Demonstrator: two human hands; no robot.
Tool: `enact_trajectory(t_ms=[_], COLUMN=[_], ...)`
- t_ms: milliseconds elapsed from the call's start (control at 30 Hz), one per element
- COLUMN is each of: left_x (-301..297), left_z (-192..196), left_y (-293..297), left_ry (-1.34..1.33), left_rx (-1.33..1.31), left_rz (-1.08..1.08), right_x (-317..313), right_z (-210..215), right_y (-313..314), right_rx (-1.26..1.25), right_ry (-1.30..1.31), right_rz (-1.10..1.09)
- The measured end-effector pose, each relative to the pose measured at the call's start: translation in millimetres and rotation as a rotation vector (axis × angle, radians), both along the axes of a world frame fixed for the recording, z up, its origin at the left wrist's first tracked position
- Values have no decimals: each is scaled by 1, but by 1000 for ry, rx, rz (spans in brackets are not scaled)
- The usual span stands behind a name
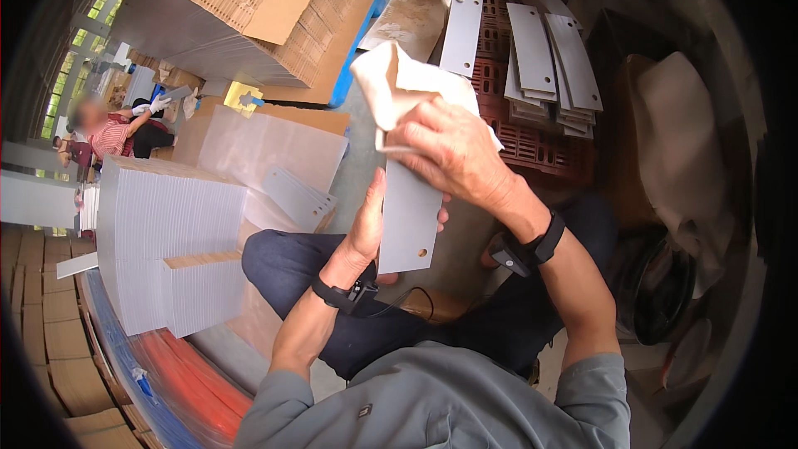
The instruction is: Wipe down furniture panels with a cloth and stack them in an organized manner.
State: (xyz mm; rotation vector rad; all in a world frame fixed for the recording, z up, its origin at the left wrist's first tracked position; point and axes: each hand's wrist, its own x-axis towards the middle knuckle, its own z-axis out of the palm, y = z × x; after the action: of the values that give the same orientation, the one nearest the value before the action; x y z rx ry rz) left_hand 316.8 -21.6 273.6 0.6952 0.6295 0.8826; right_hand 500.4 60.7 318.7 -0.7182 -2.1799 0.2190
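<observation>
"So, how are the two hands set?"

"The left hand (364, 223) is curled partly closed around the grey panel (406, 220), thumb (376, 193) along its left edge and fingertips (443, 213) showing at its right edge. The right hand (449, 148) is bent over a bunched pale cloth (401, 87), gripping it against the far part of the panel; how firmly, I can't tell."

"And where is that panel?"

"Held up in the middle of the scene, over the gap between the knees (273, 259), with the red crate (544, 150) farther off, to the right."

"How would you work the cloth well?"

"I'd brace the panel from beneath, flatten the cloth under the fingers and press evenly in long strokes, so no corner snags it."

"Which way does the panel point?"

"Its long axis runs near to far, the far end leaning slightly right. The end with the round hole (422, 253) faces the person; the far end is under the cloth."
</observation>
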Motion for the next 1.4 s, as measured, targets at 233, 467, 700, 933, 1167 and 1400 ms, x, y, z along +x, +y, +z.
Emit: enact_trajectory(t_ms=[233,467,700,933,1167,1400], left_x=[4,-6,-5,-5,-5,-5], left_z=[18,10,14,8,8,5], left_y=[-9,-3,-1,1,0,0], left_ry=[-68,-121,-27,57,85,79], left_rx=[32,19,76,161,186,185], left_rz=[5,57,121,139,129,126], right_x=[49,38,14,8,8,8], right_z=[2,-2,-6,0,3,-1], right_y=[47,11,-10,-12,-14,-13], right_rx=[-491,-1175,-1439,-1464,-1494,-1467], right_ry=[618,763,704,849,850,842], right_rz=[-351,28,271,358,328,318])
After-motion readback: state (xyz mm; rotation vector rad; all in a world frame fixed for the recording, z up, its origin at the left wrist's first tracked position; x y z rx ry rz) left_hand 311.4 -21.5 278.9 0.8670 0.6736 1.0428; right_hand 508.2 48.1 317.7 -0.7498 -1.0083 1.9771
